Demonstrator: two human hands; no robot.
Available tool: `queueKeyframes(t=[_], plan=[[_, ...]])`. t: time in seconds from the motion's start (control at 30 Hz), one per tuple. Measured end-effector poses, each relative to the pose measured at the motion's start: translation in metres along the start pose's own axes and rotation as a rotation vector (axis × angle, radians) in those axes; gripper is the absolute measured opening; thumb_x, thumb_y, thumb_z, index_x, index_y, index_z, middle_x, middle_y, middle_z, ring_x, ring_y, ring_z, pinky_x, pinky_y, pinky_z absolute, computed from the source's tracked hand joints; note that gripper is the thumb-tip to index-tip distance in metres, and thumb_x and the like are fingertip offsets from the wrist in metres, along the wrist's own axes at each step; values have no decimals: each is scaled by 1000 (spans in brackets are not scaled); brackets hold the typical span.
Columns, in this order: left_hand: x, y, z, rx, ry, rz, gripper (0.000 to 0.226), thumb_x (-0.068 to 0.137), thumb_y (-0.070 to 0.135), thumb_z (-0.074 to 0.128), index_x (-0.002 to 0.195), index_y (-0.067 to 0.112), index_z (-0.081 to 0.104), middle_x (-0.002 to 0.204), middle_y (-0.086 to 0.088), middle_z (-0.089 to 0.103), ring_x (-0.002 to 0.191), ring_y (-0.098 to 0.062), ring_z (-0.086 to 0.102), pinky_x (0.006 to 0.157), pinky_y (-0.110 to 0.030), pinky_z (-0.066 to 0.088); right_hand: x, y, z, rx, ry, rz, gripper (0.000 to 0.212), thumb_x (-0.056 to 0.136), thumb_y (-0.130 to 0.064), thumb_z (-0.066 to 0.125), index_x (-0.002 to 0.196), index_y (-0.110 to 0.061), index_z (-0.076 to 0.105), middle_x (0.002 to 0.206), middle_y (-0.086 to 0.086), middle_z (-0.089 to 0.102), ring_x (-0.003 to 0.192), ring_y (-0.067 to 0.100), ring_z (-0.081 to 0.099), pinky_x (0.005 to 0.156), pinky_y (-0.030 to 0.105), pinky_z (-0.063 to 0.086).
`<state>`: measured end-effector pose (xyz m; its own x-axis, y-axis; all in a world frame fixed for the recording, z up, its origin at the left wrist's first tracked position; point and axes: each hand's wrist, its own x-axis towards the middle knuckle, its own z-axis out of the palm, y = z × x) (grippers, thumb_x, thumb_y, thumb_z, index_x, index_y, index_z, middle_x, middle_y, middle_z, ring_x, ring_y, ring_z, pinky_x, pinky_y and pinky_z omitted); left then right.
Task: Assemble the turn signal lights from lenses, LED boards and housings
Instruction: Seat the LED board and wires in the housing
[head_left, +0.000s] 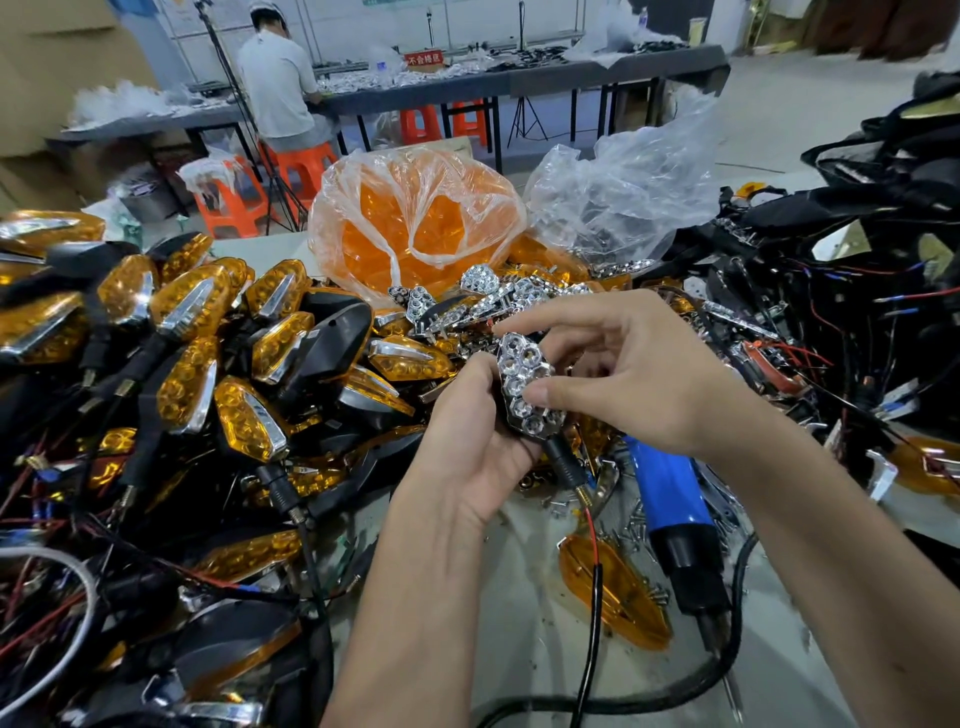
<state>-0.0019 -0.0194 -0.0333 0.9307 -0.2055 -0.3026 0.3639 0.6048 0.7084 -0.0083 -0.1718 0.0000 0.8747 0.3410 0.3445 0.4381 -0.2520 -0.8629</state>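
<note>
A small assembly workshop; finished amber turn signals (197, 332) heaped left of the hands; bagged lenses (415, 223) beyond; another worker (280, 83) at a far counter (519, 78).

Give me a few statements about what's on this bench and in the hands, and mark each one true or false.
1. The left hand holds a housing fitted with a chrome reflector. True.
2. The right hand grips the blue power tool. False: the tool lies on the table; the right thumb presses on the reflector.
3. A clear bag of orange lenses sits behind the hands. True.
4. The finished amber lights are piled on the person's right. False: they are piled on the left.
5. A loose amber lens lies beside the blue power tool. True.
</note>
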Motion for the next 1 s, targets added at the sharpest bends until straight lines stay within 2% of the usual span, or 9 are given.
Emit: queueKeyframes(t=[0.1, 0.17, 0.23, 0.33, 0.4, 0.53, 0.63, 0.83, 1.0], plan=[[-4, 2, 1, -18, -80, -9, 33, 104, 20, 43, 121, 0, 62, 109, -23, 68, 103, -30, 63, 110, -49, 46, 0, -1, -4, -34, -14, -6, 50, 79, -10, 90, 115, -43, 79, 102, 1, 67, 91, 46, 60, 69, 37, 55], [-6, 2, 4, -31, -133, -12, 33, 92, 23, 53, 116, 4, 64, 102, -16, 68, 97, -27, 66, 100, -42, 52, 0, -2, -8, -70, -43, -15, 49, 82, -12, 88, 118, -44, 77, 108, 1, 62, 95, 38, 62, 72, 33, 56], [-6, 1, 5, -34, -174, -10, 34, 97, 26, 50, 117, 3, 64, 106, -16, 67, 99, -26, 66, 92, -38, 54, 0, -2, -11, -128, -74, -8, 49, 85, -15, 86, 121, -46, 75, 115, 2, 59, 95, 24, 62, 76, 26, 55], [-2, -1, 6, -75, -202, 0, 32, 103, 25, 43, 117, 2, 61, 119, -21, 62, 117, -35, 59, 108, -45, 46, -1, -2, -12, -195, -66, 16, 50, 87, -22, 84, 126, -51, 70, 123, -4, 57, 108, 7, 59, 83, 14, 48], [-3, 1, 9, -118, -195, 49, 24, 96, 21, 47, 98, 5, 65, 108, -19, 65, 115, -38, 59, 109, -49, 45, -1, 1, -10, -210, 13, 57, 52, 84, -31, 85, 128, -50, 65, 121, -5, 56, 114, 7, 58, 87, 21, 52], [-5, 2, 15, -146, -125, 241, 28, 90, 20, 48, 76, 13, 72, 89, -9, 69, 79, -22, 69, 75, -38, 57, 1, 6, -3, -97, 109, 258, 48, 77, -54, 86, 111, -31, 61, 96, 5, 62, 78, 7, 60, 70, 26, 53], [-6, 2, 18, -59, -74, 320, 56, 104, 20, 34, 66, 21, 74, 77, -1, 71, 62, -15, 68, 55, -29, 52, 1, 8, 0, 77, 20, 320, 43, 88, -50, 79, 102, -13, 63, 75, 10, 66, 63, 16, 64, 58, 29, 57], [-16, 8, 26, 73, -102, 354, 41, 103, 26, 32, 84, 18, 67, 74, -7, 62, 56, -27, 49, 47, -31, 34, 0, 5, 3, 226, -78, 210, 31, 102, -34, 66, 111, -3, 65, 66, 8, 66, 51, 24, 60, 43, 28, 49], [-21, 11, 29, 102, -180, 307, 35, 105, 29, 30, 111, 8, 58, 104, -21, 57, 81, -45, 58, 60, -49, 47, -1, 5, 2, 233, -63, 143, 36, 102, -33, 65, 113, 0, 60, 63, 6, 62, 43, 18, 52, 37, 24, 39]])
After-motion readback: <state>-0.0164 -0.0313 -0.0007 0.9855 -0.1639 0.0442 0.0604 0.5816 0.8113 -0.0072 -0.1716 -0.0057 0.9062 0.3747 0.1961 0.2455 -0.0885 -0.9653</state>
